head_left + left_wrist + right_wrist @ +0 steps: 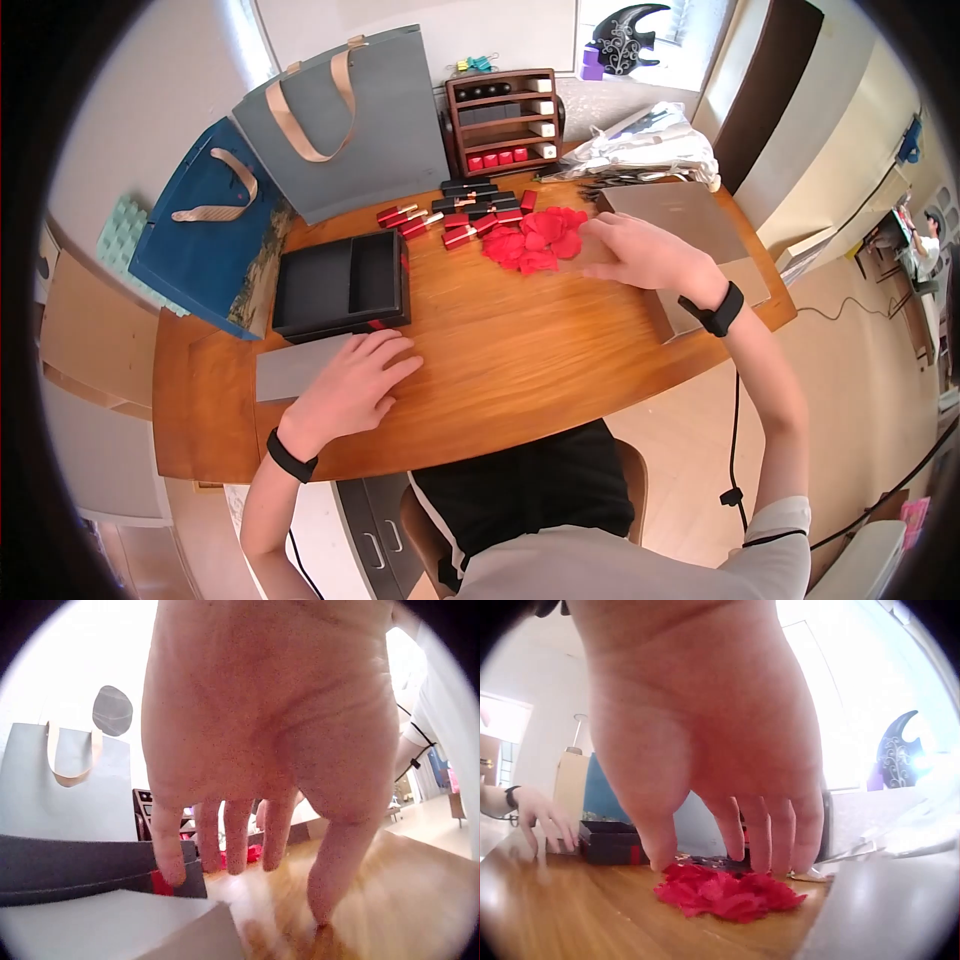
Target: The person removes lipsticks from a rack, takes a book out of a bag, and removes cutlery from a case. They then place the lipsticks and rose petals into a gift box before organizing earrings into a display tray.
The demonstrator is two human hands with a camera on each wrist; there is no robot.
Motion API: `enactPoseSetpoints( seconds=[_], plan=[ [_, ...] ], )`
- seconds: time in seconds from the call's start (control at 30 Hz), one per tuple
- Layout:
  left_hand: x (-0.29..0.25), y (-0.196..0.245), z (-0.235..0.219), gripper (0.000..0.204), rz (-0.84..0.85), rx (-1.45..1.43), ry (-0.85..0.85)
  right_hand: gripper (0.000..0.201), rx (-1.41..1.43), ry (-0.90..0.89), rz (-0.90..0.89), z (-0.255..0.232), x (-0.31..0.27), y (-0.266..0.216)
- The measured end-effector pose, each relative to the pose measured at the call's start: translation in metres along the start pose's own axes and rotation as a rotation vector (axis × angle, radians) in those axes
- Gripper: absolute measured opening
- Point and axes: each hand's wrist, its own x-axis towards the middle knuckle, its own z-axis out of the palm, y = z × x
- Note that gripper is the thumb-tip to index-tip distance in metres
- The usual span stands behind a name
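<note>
My right hand (655, 258) is over the right edge of a pile of red petals (530, 242). In the right wrist view its fingers point down with spread thumb, fingertips right at the petals (727, 894), nothing held. My left hand (355, 388) is low over the front left of the table, beside a flat grey panel (285, 372). Its fingers are loosely spread, and the left wrist view shows an empty palm. Behind it sits an open black box (325, 285) with a divider inside. Several red and black lipsticks (465, 235) lie left of the petals.
A blue gift bag (195, 240) and a large grey gift bag (385, 120) stand at the back left. A small wooden shelf (500, 88) holds more cosmetics. Plastic-wrapped items (650, 145) lie at the back right, near a grey-brown box (690, 225) at the right edge.
</note>
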Motion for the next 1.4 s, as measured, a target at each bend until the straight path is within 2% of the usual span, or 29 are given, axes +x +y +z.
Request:
enactPoseSetpoints(
  seconds=[0.03, 0.2, 0.33, 0.43, 0.53, 0.57, 0.67, 0.8, 0.97, 1.07, 1.27, 1.4],
  plan=[
    [0.003, 0.000, 0.001, 0.058, -0.006, 0.002, -0.004, 0.057, 0.003, -0.009, 0.050, -0.001, -0.007, 0.006],
    [0.000, -0.005, 0.011, 0.059, -0.083, 0.080, -0.012, 0.058, -0.035, -0.023, 0.058, 0.004, -0.030, 0.039],
    [-0.015, -0.014, 0.018, 0.050, -0.137, 0.061, 0.015, 0.055, -0.038, -0.071, 0.114, -0.003, -0.019, 0.029],
    [-0.023, -0.019, 0.017, 0.044, -0.121, 0.001, 0.059, 0.055, -0.135, -0.213, 0.196, -0.016, 0.012, 0.012],
    [-0.032, -0.023, 0.017, 0.041, -0.084, 0.018, 0.091, 0.050, -0.036, -0.003, 0.042, -0.001, 0.049, 0.002],
    [-0.035, -0.024, 0.017, 0.041, -0.097, 0.031, 0.092, 0.046, -0.043, 0.040, 0.071, 0.000, 0.059, -0.016],
    [-0.044, -0.031, 0.015, 0.038, -0.165, 0.027, 0.101, 0.052, 0.071, -0.027, 0.042, 0.005, 0.090, -0.051],
    [-0.045, -0.028, 0.008, 0.035, -0.207, 0.043, 0.203, 0.047, 0.156, 0.122, -0.059, 0.033, 0.127, -0.062],
    [0.005, -0.008, 0.003, 0.025, -0.136, 0.063, 0.419, 0.032, 0.183, 0.182, -0.128, 0.056, 0.171, -0.080],
    [0.040, 0.000, 0.010, 0.021, -0.160, 0.086, 0.488, 0.026, 0.195, 0.229, -0.138, 0.071, 0.195, -0.087],
    [0.073, -0.024, 0.027, 0.024, -0.235, 0.122, 0.368, 0.022, 0.047, 0.398, -0.204, 0.090, 0.221, -0.079],
    [0.078, -0.035, 0.031, 0.028, -0.308, 0.087, 0.389, 0.013, 0.025, 0.472, -0.211, 0.096, 0.226, -0.077]
  ],
)
